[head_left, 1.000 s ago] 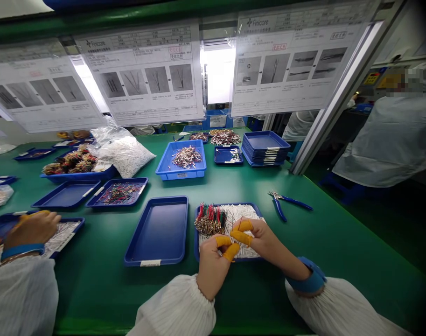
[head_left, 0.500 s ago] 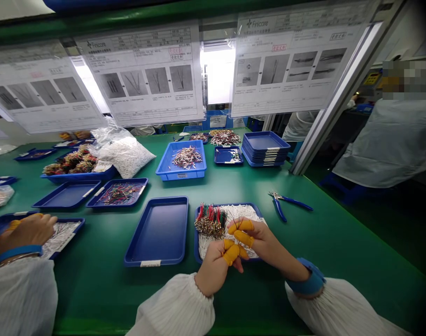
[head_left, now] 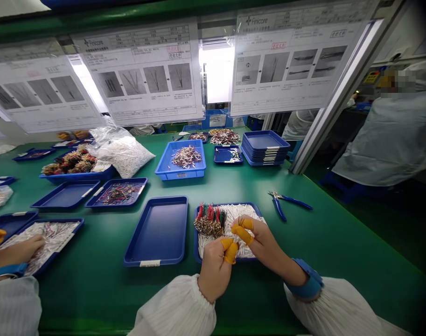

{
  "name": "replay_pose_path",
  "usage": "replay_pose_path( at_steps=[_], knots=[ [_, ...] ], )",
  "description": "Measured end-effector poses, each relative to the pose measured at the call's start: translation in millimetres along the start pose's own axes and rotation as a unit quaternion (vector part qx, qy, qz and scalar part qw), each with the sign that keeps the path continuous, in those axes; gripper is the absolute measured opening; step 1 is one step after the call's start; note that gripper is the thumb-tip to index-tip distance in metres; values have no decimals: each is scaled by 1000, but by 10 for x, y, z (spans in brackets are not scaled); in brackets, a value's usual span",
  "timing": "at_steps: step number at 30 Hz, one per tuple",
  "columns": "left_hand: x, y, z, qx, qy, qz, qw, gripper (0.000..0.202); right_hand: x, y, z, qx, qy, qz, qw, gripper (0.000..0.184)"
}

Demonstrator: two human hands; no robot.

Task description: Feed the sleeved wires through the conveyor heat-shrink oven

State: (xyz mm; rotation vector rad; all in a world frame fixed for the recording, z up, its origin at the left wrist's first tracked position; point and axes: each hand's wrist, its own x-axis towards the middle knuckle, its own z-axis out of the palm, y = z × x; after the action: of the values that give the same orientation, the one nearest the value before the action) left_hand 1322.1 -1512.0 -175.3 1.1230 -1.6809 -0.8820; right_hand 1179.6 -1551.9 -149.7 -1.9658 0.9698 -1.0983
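My right hand (head_left: 260, 240), with yellow finger cots on thumb and finger, pinches thin dark wires (head_left: 239, 221) whose ends stick up past the fingertips. Just left of it and lower, my left hand (head_left: 216, 263) is closed in a pinch, also in yellow cots; what it holds is hidden. Both hands hover over a blue tray (head_left: 196, 252) full of short white tubes (head_left: 246, 212). In that tray's left half lies a heap of wires (head_left: 210, 220) with red, green and black insulation and brassy ends.
Left of my hands stand a bare blue tray (head_left: 157, 231) and a co-worker's hand (head_left: 22, 252) in a tray of white tubes. Blue-handled cutters (head_left: 286, 203) lie at right. Behind are a light-blue bin (head_left: 181, 175), stacked trays (head_left: 265, 149) and a plastic bag (head_left: 129, 154).
My hands have drawn slightly apart, the left one moving left and its fingers curling in. The co-worker's hand has moved down and left into its tray.
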Motion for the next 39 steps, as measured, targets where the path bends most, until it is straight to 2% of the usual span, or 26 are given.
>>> replay_pose_path(
  at_steps=[3,8,14,19,22,27,36,39],
  knots=[
    [-15,-13,1,31,17,25,999,21,-3,15,14,-40,5,-30,999,15],
    [-22,-13,14,22,-7,20,1000,20,-11,54,26,-91,13,-31,995,16],
    [8,32,26,-16,-12,-23,1000,16,-16,17,25,-37,12,0,999,10],
    [17,45,15,8,4,-7,1000,25,4,-3,27,7,-14,22,1000,21],
    [19,54,0,25,-6,-2,1000,25,-1,28,29,-41,0,11,999,22],
    [34,67,6,12,-4,-28,1000,24,-35,58,52,-102,36,7,994,19],
    [8,39,38,-24,24,-28,999,19,0,33,4,-50,117,37,991,20],
    [15,42,22,-18,27,-17,999,18,7,37,-7,-27,108,43,993,21]
  ],
)
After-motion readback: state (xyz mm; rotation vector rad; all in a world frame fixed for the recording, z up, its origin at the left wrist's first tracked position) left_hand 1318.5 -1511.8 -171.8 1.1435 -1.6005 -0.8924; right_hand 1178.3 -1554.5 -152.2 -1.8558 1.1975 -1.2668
